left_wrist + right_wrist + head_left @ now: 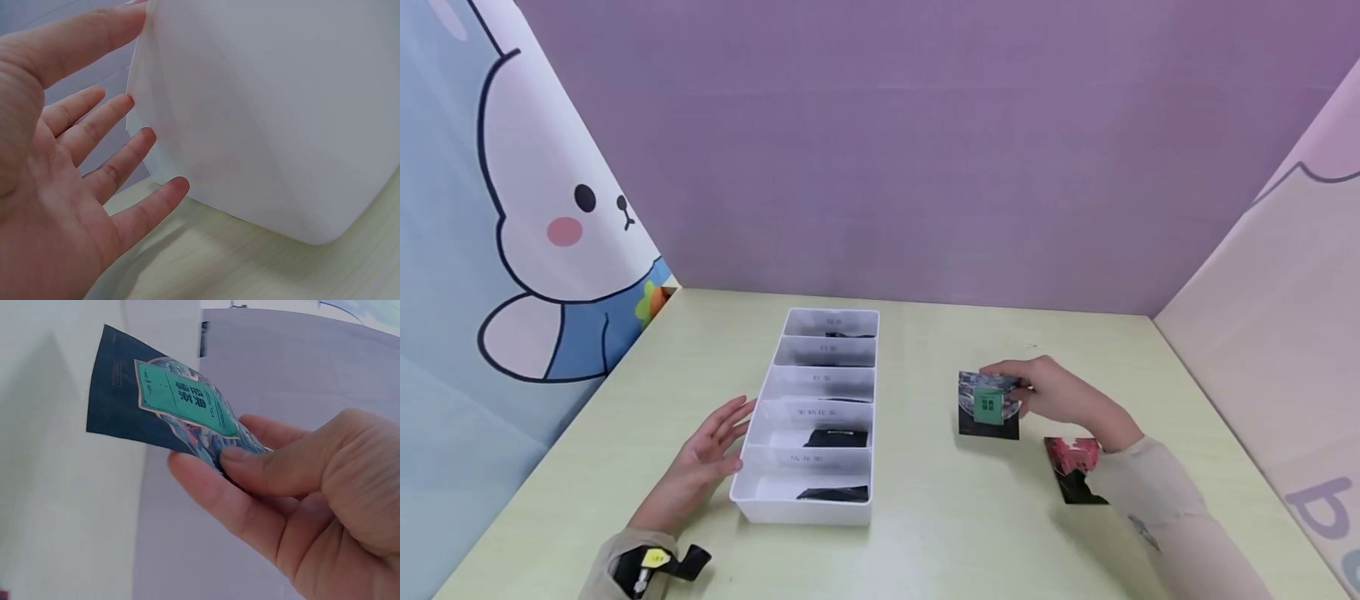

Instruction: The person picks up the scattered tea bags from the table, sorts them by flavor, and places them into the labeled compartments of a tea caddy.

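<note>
Between thumb and fingers, my right hand pinches a tea sachet with a green label and black lower edge, held over the table right of the box. In the right wrist view the sachet points away from the thumb. A white divided box stands at the middle of the table, with dark sachets in its compartments. My left hand is at the box's left side, fingers spread and straight. The left wrist view shows its fingertips against or very near the white wall; contact is hard to tell.
A red and black sachet lies on the pale table, partly covered by the right forearm. Behind the table rises a purple backdrop. Printed cloth panels flank it, one bearing a cartoon rabbit.
</note>
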Available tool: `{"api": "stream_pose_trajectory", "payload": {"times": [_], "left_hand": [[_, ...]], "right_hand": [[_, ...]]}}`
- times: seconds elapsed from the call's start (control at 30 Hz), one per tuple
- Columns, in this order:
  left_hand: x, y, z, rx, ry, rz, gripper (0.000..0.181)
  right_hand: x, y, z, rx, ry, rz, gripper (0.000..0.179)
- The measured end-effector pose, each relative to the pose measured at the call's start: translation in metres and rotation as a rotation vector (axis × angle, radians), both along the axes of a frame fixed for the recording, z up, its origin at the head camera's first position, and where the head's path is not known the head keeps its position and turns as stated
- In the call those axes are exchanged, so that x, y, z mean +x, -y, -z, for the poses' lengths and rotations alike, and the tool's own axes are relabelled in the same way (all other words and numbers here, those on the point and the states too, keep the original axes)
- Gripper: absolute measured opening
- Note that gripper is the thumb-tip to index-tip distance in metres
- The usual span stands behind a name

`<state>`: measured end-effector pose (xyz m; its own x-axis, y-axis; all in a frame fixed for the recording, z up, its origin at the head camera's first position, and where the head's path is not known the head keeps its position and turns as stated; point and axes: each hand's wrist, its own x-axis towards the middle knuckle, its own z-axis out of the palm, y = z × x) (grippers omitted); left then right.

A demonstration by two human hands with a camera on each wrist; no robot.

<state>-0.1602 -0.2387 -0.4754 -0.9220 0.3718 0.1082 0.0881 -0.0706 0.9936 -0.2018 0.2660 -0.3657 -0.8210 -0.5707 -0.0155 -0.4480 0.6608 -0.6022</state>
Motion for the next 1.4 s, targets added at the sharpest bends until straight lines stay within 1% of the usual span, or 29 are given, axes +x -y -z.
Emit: {"api": "stream_pose_trajectory", "payload": {"times": [0.17, 0.37, 0.47, 0.57, 0.63, 0.8, 1.0, 1.1, 1.23, 1.4], "left_hand": [[0.000, 0.001, 0.000, -0.010, 0.004, -0.009, 0.079], [0.000, 0.000, -0.001, -0.003, -0.007, -0.003, 0.078], [0.001, 0.000, -0.001, 0.017, -0.017, 0.011, 0.076], [0.002, 0.000, -0.002, 0.036, -0.025, 0.022, 0.074], [0.003, 0.000, -0.003, 0.038, -0.024, 0.021, 0.073], [0.002, 0.000, -0.004, 0.041, -0.033, 0.021, 0.073], [0.002, 0.000, -0.002, 0.015, 0.001, 0.006, 0.076], [0.001, -0.001, -0.003, 0.006, 0.012, 0.000, 0.077], [0.001, -0.002, -0.003, 0.022, -0.008, 0.011, 0.076], [0.000, -0.001, -0.003, 0.023, -0.021, 0.014, 0.076]], "right_hand": [[-0.007, 0.008, -0.009, -0.057, 0.000, 0.018, 0.049], [-0.016, 0.014, -0.013, -0.122, -0.007, 0.049, 0.049], [-0.021, 0.016, -0.015, -0.153, -0.034, 0.062, 0.049], [-0.026, 0.020, -0.018, -0.185, -0.079, 0.064, 0.049], [-0.030, 0.023, -0.021, -0.201, -0.090, 0.071, 0.049], [-0.039, 0.033, -0.030, -0.211, -0.066, 0.132, 0.050], [-0.050, 0.045, -0.040, -0.236, -0.047, 0.193, 0.047], [-0.057, 0.052, -0.044, -0.258, -0.049, 0.200, 0.045], [-0.066, 0.063, -0.048, -0.282, -0.063, 0.197, 0.043], [-0.078, 0.077, -0.052, -0.247, -0.078, 0.210, 0.039]]}}
